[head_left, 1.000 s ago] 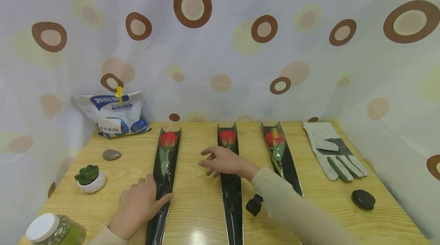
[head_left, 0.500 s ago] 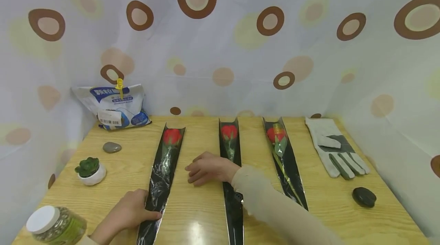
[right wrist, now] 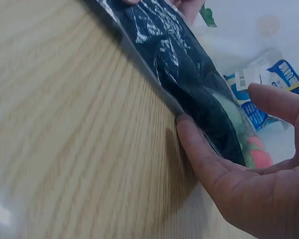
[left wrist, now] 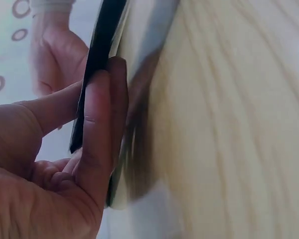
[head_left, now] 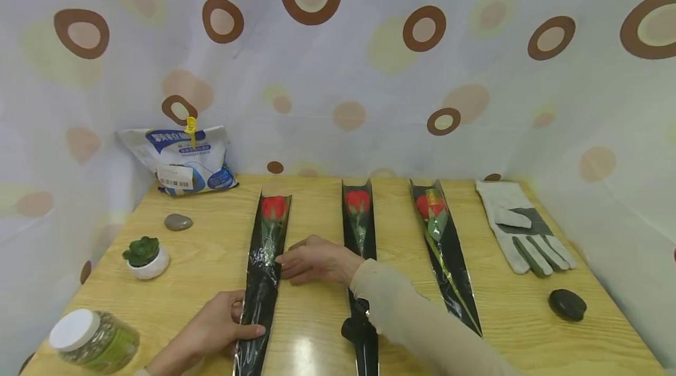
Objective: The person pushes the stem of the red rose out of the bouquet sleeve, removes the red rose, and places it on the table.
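Observation:
The leftmost wrapped rose (head_left: 259,288) is a red bloom in a long black sleeve with a clear, shiny front. My left hand (head_left: 215,324) pinches its lower part, thumb on top and fingers underneath; in the left wrist view the dark sleeve edge (left wrist: 93,64) passes between them. From the other side my right hand (head_left: 319,261) reaches the sleeve's right edge below the bloom. The right wrist view has its fingertips (right wrist: 184,122) at the underside of that edge, the thumb held apart. Two more wrapped roses lie to the right, a middle one (head_left: 358,203) partly behind my right arm and another (head_left: 437,226).
At the back left stands a white and blue bag (head_left: 198,162) with a yellow clip. Down the left side are a grey stone (head_left: 178,222), a potted succulent (head_left: 144,254) and a white-lidded jar (head_left: 102,344). A work glove (head_left: 520,226) and black stone (head_left: 567,305) lie right.
My left hand has gone from lying over the leftmost sleeve to pinching its lower part. My right hand has moved left and down from the middle rose to the leftmost sleeve's edge.

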Available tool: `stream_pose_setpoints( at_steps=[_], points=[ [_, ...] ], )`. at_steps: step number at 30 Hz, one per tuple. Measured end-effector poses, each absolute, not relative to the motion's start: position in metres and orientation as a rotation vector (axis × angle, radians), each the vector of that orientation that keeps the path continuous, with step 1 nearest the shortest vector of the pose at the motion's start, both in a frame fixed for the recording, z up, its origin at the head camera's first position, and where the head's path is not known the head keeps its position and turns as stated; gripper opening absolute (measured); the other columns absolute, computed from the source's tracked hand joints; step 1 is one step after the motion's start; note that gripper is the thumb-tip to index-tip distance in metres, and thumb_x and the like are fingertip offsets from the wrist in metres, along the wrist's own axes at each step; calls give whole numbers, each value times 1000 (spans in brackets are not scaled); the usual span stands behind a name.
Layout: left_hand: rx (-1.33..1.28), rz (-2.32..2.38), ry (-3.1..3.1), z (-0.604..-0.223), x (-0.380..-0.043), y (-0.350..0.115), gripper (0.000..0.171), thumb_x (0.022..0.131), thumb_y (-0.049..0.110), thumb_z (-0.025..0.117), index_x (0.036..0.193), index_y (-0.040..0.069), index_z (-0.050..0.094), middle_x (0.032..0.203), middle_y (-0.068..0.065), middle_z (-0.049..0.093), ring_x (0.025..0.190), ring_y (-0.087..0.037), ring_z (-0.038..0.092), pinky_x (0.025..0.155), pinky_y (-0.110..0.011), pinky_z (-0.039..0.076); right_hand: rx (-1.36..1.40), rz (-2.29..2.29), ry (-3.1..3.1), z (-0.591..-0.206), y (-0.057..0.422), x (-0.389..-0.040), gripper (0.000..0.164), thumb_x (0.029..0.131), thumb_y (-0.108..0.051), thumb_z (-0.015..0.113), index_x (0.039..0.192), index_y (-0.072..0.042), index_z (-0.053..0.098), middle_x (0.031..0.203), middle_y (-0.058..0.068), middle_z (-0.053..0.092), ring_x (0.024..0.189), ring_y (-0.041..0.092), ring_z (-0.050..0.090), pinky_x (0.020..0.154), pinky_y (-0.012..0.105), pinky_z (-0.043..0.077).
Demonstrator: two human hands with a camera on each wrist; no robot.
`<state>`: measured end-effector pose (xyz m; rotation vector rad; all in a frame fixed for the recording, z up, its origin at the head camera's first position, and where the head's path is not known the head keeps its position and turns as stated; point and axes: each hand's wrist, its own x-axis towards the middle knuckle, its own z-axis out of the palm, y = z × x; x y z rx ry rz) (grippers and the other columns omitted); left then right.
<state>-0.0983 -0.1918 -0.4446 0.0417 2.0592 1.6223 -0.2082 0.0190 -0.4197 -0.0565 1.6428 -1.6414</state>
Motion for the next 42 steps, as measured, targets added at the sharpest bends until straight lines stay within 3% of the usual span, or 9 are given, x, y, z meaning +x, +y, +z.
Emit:
stream_pose_setpoints(
  at_steps=[7,11,16,19,25,28,32,38,42],
  points=[
    [151,1698,1989,-435,-97,-186,76,83,5,80,141,-15,35,95,-17,71,78,-31,71,60,-40,57,-4,-1826,1563,-415,23,-215,55,96,-12,67,137,10,38,105,22,67,94,32,68,84,45,54],
    [263,1693,1965,-432,-93,-183,76,82,4,80,143,-12,38,99,-19,71,84,-33,71,64,-40,57,-30,-1913,1651,-398,37,-229,43,96,-19,68,127,6,52,107,14,68,90,22,69,87,40,53],
    [284,1613,2151,-423,-91,-180,71,87,23,78,139,-13,45,118,-21,65,103,-32,65,82,-45,54,-74,-2000,1734,-365,49,-237,35,96,-21,68,123,1,62,104,10,69,87,16,68,85,34,53],
    [256,1619,2218,-417,-90,-177,61,92,31,73,133,-10,54,123,-25,62,107,-35,64,84,-46,53,-107,-2080,1766,-349,52,-235,35,97,-21,67,126,-2,62,107,7,67,87,14,65,80,30,52],
    [243,1708,2222,-410,-86,-168,41,96,28,67,124,-1,65,107,-12,70,92,-23,69,79,-37,55,-188,-2153,1815,-322,63,-221,34,97,-17,67,126,-2,61,109,6,63,87,16,58,77,30,48],
    [212,1687,2293,-403,-83,-163,32,94,30,69,111,2,71,90,-3,69,78,-14,65,73,-32,54,-229,-2156,1792,-310,70,-211,32,96,-16,68,123,1,63,106,7,65,89,18,59,82,33,48],
    [211,1641,2400,-393,-79,-156,26,92,33,70,96,8,74,77,2,65,68,-12,59,66,-27,50,-255,-2152,1866,-300,78,-200,29,95,-16,69,119,0,65,107,10,69,96,22,62,90,36,48],
    [153,1784,2386,-386,-73,-144,29,91,26,73,108,2,74,93,-6,74,82,-17,71,69,-29,56,-331,-2200,1994,-297,77,-188,27,92,-11,73,115,2,68,104,14,71,98,25,66,89,39,51],
    [64,1833,2415,-383,-74,-140,29,91,21,74,110,0,73,95,-8,74,84,-18,72,68,-30,57,-452,-2137,2133,-299,72,-181,18,88,-11,77,101,1,72,91,11,72,87,21,66,81,36,53]
  ],
)
